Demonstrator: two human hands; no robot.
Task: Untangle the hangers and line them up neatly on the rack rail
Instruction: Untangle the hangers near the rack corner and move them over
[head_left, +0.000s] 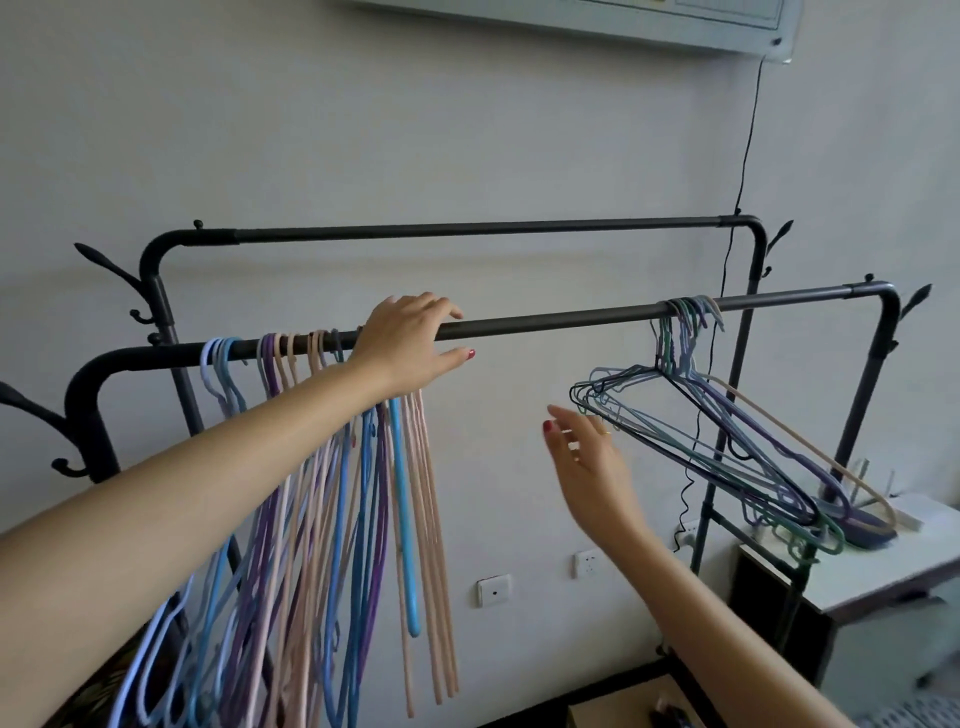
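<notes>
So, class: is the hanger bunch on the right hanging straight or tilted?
Tilted: the right hanger bunch slants down to the right from its hooks on the front rail.

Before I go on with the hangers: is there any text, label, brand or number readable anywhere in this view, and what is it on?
No text can be read in this view.
Air conditioner: a small yellowish mark near the frame's top edge, cut off and too blurred to read.
Wall sockets: no legible marking.
Hangers and front rail: no labels show.
</notes>
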